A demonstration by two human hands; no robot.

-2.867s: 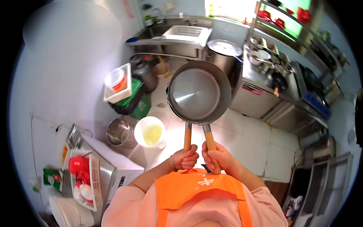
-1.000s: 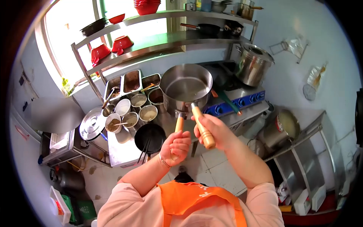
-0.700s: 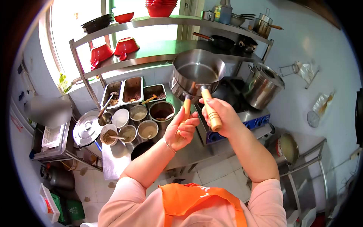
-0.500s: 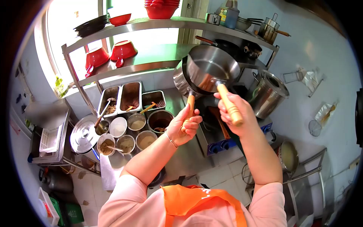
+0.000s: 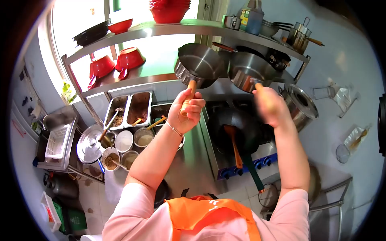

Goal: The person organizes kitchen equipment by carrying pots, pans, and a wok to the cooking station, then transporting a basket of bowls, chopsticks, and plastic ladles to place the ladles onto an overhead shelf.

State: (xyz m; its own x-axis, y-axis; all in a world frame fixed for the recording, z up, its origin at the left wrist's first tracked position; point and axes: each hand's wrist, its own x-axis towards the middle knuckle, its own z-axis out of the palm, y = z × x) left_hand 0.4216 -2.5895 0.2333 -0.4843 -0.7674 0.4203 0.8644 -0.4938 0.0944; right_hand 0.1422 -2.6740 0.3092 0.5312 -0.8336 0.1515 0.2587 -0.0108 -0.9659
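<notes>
My left hand (image 5: 187, 110) is wrapped round the wooden handle of a steel saucepan (image 5: 201, 62), held up in front of the shelf. In my right hand (image 5: 273, 106), partly blurred, is the wooden handle of a second steel saucepan (image 5: 251, 72). The two pans are side by side at about the same height, their insides facing me. Below them a dark wok (image 5: 229, 140) sits on the stove, with a wooden-handled utensil (image 5: 233, 144) lying in it and its green handle pointing toward me.
A two-tier metal shelf (image 5: 161, 82) carries red bowls (image 5: 130, 58) and pans. Left on the counter stand steel trays (image 5: 138, 108), several tubs (image 5: 124, 140) and a round lid (image 5: 89, 145). A lidded stockpot (image 5: 301, 106) is right of the stove (image 5: 221, 173).
The two saucepans have moved apart: the left one went up and left, the right one right and slightly down. Before, they overlapped. The wok now shows more fully.
</notes>
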